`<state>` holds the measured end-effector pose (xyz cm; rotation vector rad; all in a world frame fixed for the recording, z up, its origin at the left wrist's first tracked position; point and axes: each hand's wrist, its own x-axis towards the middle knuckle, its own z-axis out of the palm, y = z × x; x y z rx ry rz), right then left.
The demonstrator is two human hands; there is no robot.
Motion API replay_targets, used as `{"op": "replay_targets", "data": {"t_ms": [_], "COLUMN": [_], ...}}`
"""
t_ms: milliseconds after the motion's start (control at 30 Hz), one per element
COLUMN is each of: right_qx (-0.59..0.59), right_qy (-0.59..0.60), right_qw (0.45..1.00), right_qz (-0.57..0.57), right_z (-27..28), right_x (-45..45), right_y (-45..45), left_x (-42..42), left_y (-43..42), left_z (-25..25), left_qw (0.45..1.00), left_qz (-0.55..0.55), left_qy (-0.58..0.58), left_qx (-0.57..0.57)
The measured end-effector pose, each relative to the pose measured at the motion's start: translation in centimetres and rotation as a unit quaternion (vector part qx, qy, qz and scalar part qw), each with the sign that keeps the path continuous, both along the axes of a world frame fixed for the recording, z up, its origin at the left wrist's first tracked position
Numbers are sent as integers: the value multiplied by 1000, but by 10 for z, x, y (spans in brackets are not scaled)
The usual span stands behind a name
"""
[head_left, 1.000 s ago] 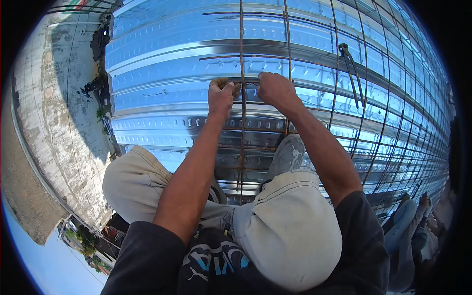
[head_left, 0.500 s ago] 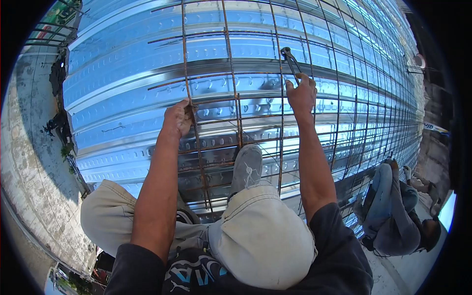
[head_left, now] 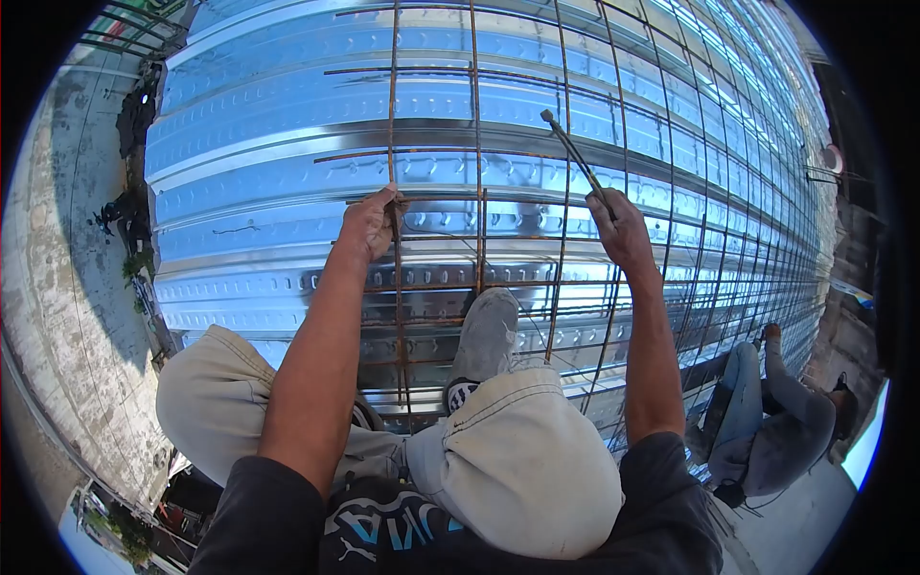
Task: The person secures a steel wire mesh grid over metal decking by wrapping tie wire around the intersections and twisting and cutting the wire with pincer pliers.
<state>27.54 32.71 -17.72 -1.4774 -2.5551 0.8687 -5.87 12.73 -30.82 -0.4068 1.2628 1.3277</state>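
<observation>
My left hand (head_left: 370,224) is closed at a crossing of the rusty rebar mesh (head_left: 480,172), its thumb and fingers pinching a bar there. Any wire between those fingers is too small to make out. My right hand (head_left: 623,227) grips the handles of dark pincers (head_left: 573,153), held above the mesh with their head pointing up and to the left. A grey shoe (head_left: 486,335) rests on the mesh between my arms. Below the bars lies ribbed, shiny metal decking (head_left: 259,172).
At the right, another person (head_left: 781,412) crouches by the mesh, a hand near the bars. Loose bar ends (head_left: 331,72) stick out along the mesh's left side. Beyond the decking's left edge, a concrete surface (head_left: 67,278) lies partly in shadow.
My right hand has shifted right and a little down, and the pincers have turned edge-on. My left hand stays at the crossing while the whole view shifts slightly. The other person has leaned differently.
</observation>
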Motion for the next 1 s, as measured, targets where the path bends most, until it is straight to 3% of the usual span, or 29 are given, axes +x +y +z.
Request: {"op": "replay_targets", "data": {"t_ms": [67, 167, 367, 567, 600, 700, 733, 867, 1000], "right_qx": [-25, -45, -64, -54, -78, -58, -100, -224, -181], "right_qy": [-58, -147, -257, -328, -318, -147, -136, -149, -225], "right_qw": [994, 980, 957, 935, 939, 976, 980, 959, 942], "right_qz": [91, 123, 119, 120, 103, 150, 101, 91, 174], "right_z": [17, 19, 8, 24, 42, 55, 62, 86, 89], "right_x": [-8, -23, -44, -53, -61, -45, -48, -90, -146], "right_y": [-8, -6, 8, 2, -3, -6, -11, -25, -37], "left_x": [-1, -2, -8, -18, -13, -7, -5, 2, 0], "left_y": [2, 2, 8, 6, 7, 11, 12, 14, 15], "left_z": [-1, -5, -4, -47, -26, -38, -43, -73, -78], "left_qw": [1000, 1000, 999, 990, 988, 986, 985, 995, 999], "left_qz": [-6, -4, 11, 47, 74, 102, 112, 72, -36], "left_qy": [-2, -4, -38, -135, -134, -130, -130, -65, -13], "left_qx": [7, 11, -10, -16, -28, -20, -18, 18, 13]}}
